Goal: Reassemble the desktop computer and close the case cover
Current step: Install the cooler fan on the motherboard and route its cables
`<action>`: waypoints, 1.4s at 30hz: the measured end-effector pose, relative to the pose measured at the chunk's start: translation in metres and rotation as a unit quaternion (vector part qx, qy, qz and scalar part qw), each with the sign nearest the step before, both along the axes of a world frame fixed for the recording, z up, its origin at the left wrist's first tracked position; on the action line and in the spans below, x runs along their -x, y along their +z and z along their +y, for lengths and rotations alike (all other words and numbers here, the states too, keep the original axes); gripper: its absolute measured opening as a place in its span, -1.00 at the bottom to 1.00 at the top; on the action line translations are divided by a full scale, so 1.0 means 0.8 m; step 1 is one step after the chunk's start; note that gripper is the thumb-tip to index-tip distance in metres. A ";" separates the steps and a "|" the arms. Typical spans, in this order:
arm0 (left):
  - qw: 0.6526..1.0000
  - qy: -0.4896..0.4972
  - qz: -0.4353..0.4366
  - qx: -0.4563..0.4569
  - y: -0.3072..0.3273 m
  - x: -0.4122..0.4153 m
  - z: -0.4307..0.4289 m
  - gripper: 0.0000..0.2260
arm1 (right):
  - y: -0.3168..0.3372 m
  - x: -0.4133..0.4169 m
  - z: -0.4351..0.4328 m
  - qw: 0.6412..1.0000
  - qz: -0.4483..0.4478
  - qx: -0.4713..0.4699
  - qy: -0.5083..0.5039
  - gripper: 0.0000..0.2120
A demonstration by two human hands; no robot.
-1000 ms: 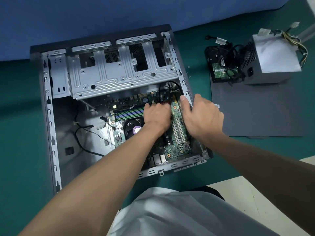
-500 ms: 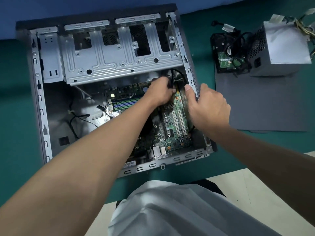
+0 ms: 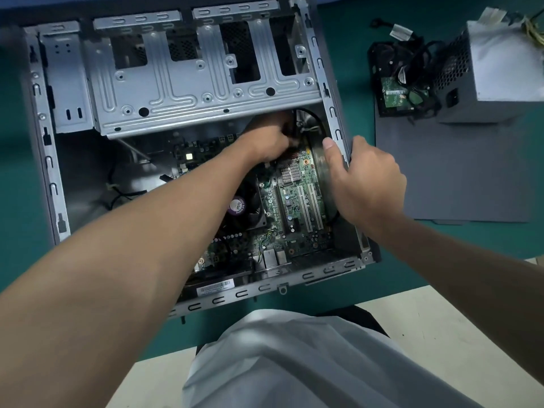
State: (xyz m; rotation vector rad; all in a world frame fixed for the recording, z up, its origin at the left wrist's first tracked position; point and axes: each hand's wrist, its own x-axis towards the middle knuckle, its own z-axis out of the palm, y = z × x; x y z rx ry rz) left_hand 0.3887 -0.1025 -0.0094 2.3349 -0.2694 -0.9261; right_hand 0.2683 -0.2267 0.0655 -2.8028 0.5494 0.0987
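Motherboard (image 3: 297,201) — under left hand (image 3: 265,142), right hand (image 3: 365,178) on case rim (image 3: 332,108)

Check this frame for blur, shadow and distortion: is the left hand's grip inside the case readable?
Head view: no, the left hand is soft and shadowed beneath the drive cage; the motherboard and the right hand holding the case wall are sharp; wide-angle bowing bends the frame edges.

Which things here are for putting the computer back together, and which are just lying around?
For the job: computer case, motherboard, black cable gripped by the left hand, right hand holding the case's edge, power supply, hard drive, cover panel.
Just there: green table top, pale floor.
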 end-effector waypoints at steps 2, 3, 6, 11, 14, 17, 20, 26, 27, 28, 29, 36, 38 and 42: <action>0.999 -0.009 -0.015 -0.034 -0.002 -0.003 0.001 -0.78 | 0.000 0.000 0.000 1.000 -0.003 0.001 0.001 -0.55; 0.999 -0.015 -0.019 -0.033 -0.002 -0.004 0.000 -0.79 | 0.001 0.000 0.000 1.000 -0.005 0.000 0.003 -0.54; 0.998 -0.032 -0.047 -0.010 0.003 -0.004 -0.011 -0.89 | 0.000 0.000 0.000 1.000 -0.014 0.001 0.005 -0.55; 0.996 -0.002 -0.068 0.059 -0.003 -0.003 -0.025 -0.76 | -0.002 -0.001 0.000 1.000 -0.016 0.011 0.005 -0.54; 0.994 0.002 -0.054 0.093 -0.009 0.000 -0.025 -0.65 | -0.003 -0.002 0.000 1.000 -0.018 0.015 0.005 -0.54; 0.992 0.005 -0.071 0.103 -0.011 0.004 -0.027 -0.62 | -0.002 -0.002 -0.001 1.000 -0.022 0.017 0.004 -0.54; 0.991 -0.005 -0.078 0.106 -0.012 0.006 -0.028 -0.64 | -0.002 -0.003 -0.001 1.000 -0.022 0.015 -0.001 -0.53; 0.988 0.005 -0.125 0.095 -0.020 0.008 -0.026 -0.73 | -0.002 -0.004 0.000 0.999 -0.027 0.019 -0.003 -0.53; 0.987 0.011 -0.134 0.093 -0.021 0.009 -0.027 -0.74 | -0.002 -0.004 0.000 0.999 -0.028 0.020 -0.002 -0.53; 0.986 0.017 -0.141 0.090 -0.023 0.011 -0.027 -0.74 | -0.002 -0.004 0.000 0.999 -0.030 0.021 -0.001 -0.53; 0.985 0.021 -0.146 0.088 -0.024 0.012 -0.027 -0.73 | -0.002 -0.004 0.000 0.999 -0.031 0.020 0.000 -0.53; 0.989 0.065 -0.093 0.094 -0.021 0.012 -0.027 -0.72 | -0.003 -0.004 0.000 0.999 -0.027 0.016 -0.002 -0.53; 0.989 0.082 -0.075 0.097 -0.019 0.010 -0.028 -0.71 | -0.003 -0.004 0.000 0.999 -0.027 0.017 -0.003 -0.53; 0.989 0.091 -0.076 0.094 -0.018 0.008 -0.030 -0.72 | -0.002 -0.004 0.000 0.999 -0.032 0.022 -0.001 -0.53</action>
